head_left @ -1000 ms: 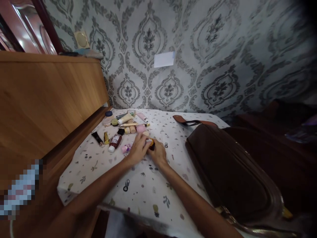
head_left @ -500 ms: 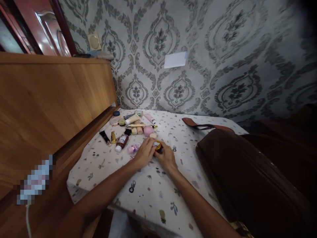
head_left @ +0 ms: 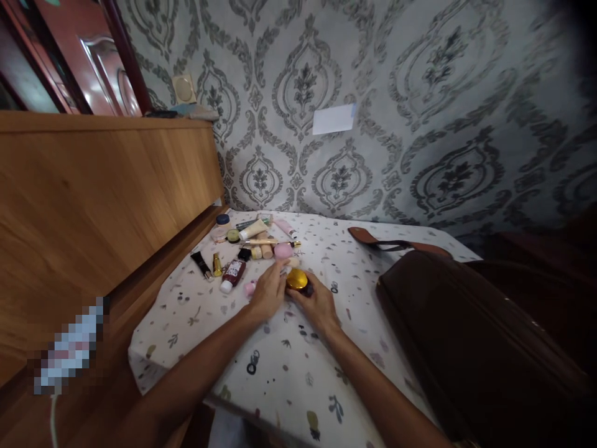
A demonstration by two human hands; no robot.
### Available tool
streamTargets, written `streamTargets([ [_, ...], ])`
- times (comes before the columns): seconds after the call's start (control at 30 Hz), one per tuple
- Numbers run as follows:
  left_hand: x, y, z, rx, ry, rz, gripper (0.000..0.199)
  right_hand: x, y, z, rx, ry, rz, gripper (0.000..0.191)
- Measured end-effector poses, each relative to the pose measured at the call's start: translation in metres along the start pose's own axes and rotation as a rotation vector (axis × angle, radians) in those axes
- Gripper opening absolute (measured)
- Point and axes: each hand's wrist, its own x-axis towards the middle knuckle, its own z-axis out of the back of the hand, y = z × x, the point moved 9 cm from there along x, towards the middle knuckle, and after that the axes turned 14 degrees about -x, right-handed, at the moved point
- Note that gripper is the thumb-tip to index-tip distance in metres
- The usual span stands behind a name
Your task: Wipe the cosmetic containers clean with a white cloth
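Patterned white tablecloth (head_left: 289, 361), gold-topped jar (head_left: 297, 279) pinched in right hand (head_left: 321, 303), left hand (head_left: 268, 294) just beside, grip unclear

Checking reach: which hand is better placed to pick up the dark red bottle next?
Left, probably: the left hand is nearer the dark red bottle. The right hand is farther across, holding the gold-topped container. Whether the left is empty is unclear.

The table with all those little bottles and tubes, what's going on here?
A person's right hand is holding a gold-topped jar over the table. The left hand is right beside the jar; whether it touches is hard to tell. To the left lie a dark red bottle, a cream tube and other small items. A brown bag is on the right.
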Motion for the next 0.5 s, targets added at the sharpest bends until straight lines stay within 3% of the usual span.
streamTargets([
  [0.13, 0.003, -0.005, 0.009, 0.074, 0.013, -0.023, 0.037, 0.001, 0.001, 0.004, 0.085, -0.005, -0.018, 0.053],
  [0.27, 0.007, -0.001, 0.021, 0.211, -0.003, 0.023, 0.029, 0.000, 0.004, 0.004, 0.009, 0.007, -0.006, 0.055],
  [0.37, 0.014, 0.002, 0.040, 0.303, -0.063, 0.056, 0.021, -0.001, 0.004, 0.002, -0.095, 0.033, -0.012, 0.053],
  [0.5, 0.035, 0.027, 0.076, 0.522, -0.036, 0.262, 0.019, -0.003, 0.004, 0.001, -0.154, 0.071, -0.034, 0.056],
])
